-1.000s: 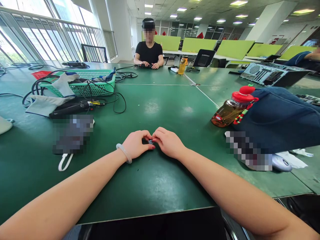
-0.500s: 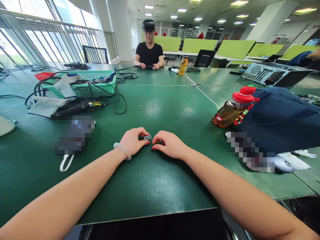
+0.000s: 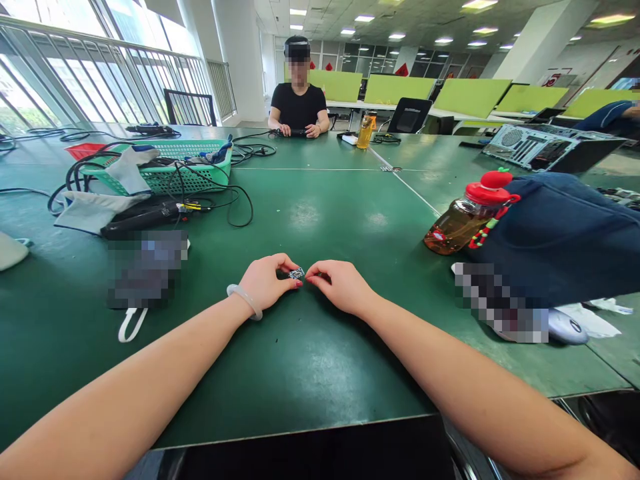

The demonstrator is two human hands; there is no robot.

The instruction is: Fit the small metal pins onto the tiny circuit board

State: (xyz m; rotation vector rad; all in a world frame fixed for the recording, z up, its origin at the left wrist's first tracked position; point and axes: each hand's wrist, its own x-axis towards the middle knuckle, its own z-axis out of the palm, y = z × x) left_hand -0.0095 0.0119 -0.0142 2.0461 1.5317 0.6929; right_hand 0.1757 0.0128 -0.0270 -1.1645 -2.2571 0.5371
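My left hand (image 3: 267,283), with a pale bangle (image 3: 245,302) at the wrist, pinches a small black-and-silver piece (image 3: 296,273) between thumb and fingers. Its exact kind is too small to tell. Just to the right of that piece, my right hand (image 3: 340,287) has thumb and fingertips pressed together. The right fingertips come very close to the piece; whether they touch it or hold something tiny, I cannot make out. Both hands are low over the green table (image 3: 300,373).
To the left are a green basket (image 3: 200,179) of cables and gloves, and a blurred dark item (image 3: 150,270). On the right stand a red-capped bottle (image 3: 457,220), a dark blue bag (image 3: 560,240) and a mouse (image 3: 570,327). Across the table sits a person (image 3: 299,107).
My right thumb and fingertips have closed together and come nearer the small piece. My left hand keeps its pinch, with the piece slightly tilted.
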